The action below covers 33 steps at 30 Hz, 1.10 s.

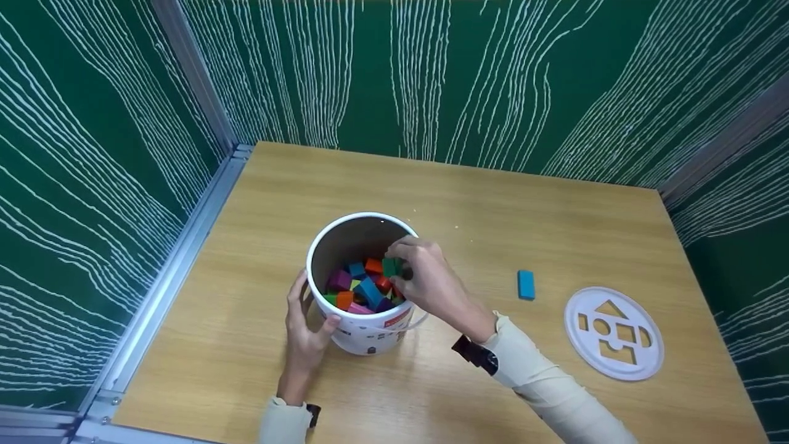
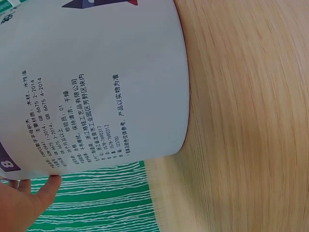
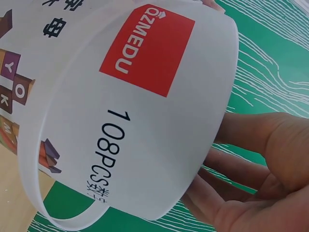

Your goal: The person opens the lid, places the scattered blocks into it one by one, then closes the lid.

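A white bucket [image 1: 373, 336] with printed sides stands on the table, holding several coloured toy blocks [image 1: 370, 291]. My left hand [image 1: 305, 336] grips its near left side, thumb near the rim and fingers along the wall; in the left wrist view part of that hand [image 2: 29, 200] shows against the bucket's wall [image 2: 106, 63]. My right hand [image 1: 428, 280] reaches over the right rim, its thumb and fingers pinching a green block [image 1: 389, 266] inside. The right wrist view shows these fingers [image 3: 236, 169] passing behind the rim, which hides their tips.
A blue rectangular block [image 1: 526, 285] lies on the table to the right of the bucket. Farther right is a round white lid [image 1: 588, 327] with shaped cut-outs. The bucket's handle [image 1: 419, 324] hangs at its right side. Green walls with white lines [image 1: 419, 80] border the table.
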Tool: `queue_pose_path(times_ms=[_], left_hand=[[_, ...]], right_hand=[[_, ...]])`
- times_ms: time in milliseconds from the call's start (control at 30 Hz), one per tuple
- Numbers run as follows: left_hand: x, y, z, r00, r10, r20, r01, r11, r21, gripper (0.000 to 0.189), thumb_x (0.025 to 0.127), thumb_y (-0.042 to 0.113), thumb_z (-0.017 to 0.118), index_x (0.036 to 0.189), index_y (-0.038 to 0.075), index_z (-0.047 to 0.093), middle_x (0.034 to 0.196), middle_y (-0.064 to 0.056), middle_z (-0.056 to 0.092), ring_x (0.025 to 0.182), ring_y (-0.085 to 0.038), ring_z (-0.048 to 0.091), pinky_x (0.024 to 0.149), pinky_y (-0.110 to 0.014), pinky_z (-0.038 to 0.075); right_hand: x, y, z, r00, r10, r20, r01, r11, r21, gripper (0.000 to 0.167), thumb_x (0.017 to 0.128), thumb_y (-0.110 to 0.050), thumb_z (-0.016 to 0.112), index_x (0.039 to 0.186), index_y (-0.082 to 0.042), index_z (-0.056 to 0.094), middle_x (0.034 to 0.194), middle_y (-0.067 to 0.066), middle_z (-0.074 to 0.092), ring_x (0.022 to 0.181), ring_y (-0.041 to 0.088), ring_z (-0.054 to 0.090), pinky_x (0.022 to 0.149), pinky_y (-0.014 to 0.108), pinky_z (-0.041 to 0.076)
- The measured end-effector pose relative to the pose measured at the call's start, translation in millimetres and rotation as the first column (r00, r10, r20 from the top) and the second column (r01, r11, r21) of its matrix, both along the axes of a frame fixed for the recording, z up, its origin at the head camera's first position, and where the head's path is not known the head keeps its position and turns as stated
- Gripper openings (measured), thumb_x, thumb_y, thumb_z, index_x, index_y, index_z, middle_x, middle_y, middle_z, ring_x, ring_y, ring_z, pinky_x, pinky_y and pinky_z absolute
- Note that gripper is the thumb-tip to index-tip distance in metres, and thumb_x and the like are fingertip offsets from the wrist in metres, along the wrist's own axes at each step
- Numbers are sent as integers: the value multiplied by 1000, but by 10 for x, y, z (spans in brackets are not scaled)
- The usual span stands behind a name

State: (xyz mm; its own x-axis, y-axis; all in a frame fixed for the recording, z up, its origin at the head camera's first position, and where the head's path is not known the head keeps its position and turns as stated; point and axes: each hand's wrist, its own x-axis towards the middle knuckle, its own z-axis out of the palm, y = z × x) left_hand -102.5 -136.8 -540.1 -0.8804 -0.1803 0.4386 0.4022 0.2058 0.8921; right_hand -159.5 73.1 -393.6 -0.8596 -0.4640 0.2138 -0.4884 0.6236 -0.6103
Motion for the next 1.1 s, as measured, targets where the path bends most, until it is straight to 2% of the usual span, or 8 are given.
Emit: queue_pose_path(times_ms=[200, 367, 433, 500, 667, 733, 867, 1100], left_hand=[[10, 18, 56, 999, 3, -45, -4, 1000, -7, 82, 74, 12, 67, 145, 7, 27, 149, -10, 32, 135, -24, 30, 105, -55, 31], [85, 71, 276, 999, 4, -42, -4, 1000, -3, 78, 76, 11, 66, 142, -1, 27, 146, -20, 32, 133, -26, 31, 102, -61, 31], [104, 83, 327, 999, 2, -42, -2, 1000, 1, 77, 77, 13, 67, 142, -1, 27, 146, -21, 33, 132, -26, 31, 102, -62, 31], [87, 68, 277, 1000, -3, -30, 3, 1000, 8, 78, 77, 12, 67, 143, 2, 27, 147, -19, 32, 133, -25, 30, 103, -61, 30], [17, 7, 61, 1000, -13, -16, 13, 1000, 12, 81, 77, 15, 68, 146, 11, 26, 150, -8, 31, 136, -23, 28, 106, -56, 29], [6, -3, 21, 1000, -18, -20, 19, 1000, 14, 82, 77, 15, 68, 147, 14, 26, 151, -5, 30, 136, -23, 27, 106, -56, 29], [3, -9, 3, 999, -24, -30, 24, 1000, 15, 82, 77, 14, 68, 147, 16, 26, 152, -2, 30, 137, -23, 27, 106, -54, 30], [13, -7, 14, 999, -20, -31, 21, 1000, 19, 82, 76, 14, 69, 146, 12, 26, 151, -5, 31, 136, -24, 27, 105, -56, 30]], right_hand=[[0, -10, -12, 999, 44, -20, -44, 999, -2, 29, 73, 6, 75, 100, -3, 71, 104, 8, 66, 91, 20, 64, 76, 28, 55], [10, -10, -17, 998, 64, -17, -63, 998, 13, 26, 74, 3, 76, 98, -6, 72, 103, 6, 66, 91, 19, 63, 76, 27, 55], [14, -9, -17, 997, 70, -12, -70, 997, 16, 25, 74, 2, 76, 97, -6, 72, 102, 5, 67, 90, 19, 62, 76, 26, 55], [19, -6, -16, 997, 75, -8, -74, 997, 18, 24, 74, 1, 76, 97, -7, 72, 101, 4, 67, 89, 18, 61, 76, 25, 55], [37, 20, -10, 997, 79, 0, -79, 997, 0, 23, 75, -1, 77, 96, -9, 72, 101, 3, 66, 89, 18, 60, 76, 25, 54], [49, 37, -1, 997, 75, -2, -75, 997, -10, 23, 75, -2, 77, 96, -9, 72, 101, 3, 66, 90, 17, 59, 77, 25, 54], [75, 76, 21, 998, 66, -10, -67, 997, -33, 22, 76, -2, 76, 97, -9, 72, 102, 3, 66, 90, 16, 60, 76, 25, 54], [111, 163, 43, 998, 41, -38, -44, 996, -80, 22, 77, -3, 76, 98, -8, 71, 102, 3, 66, 87, 14, 63, 74, 21, 54]])
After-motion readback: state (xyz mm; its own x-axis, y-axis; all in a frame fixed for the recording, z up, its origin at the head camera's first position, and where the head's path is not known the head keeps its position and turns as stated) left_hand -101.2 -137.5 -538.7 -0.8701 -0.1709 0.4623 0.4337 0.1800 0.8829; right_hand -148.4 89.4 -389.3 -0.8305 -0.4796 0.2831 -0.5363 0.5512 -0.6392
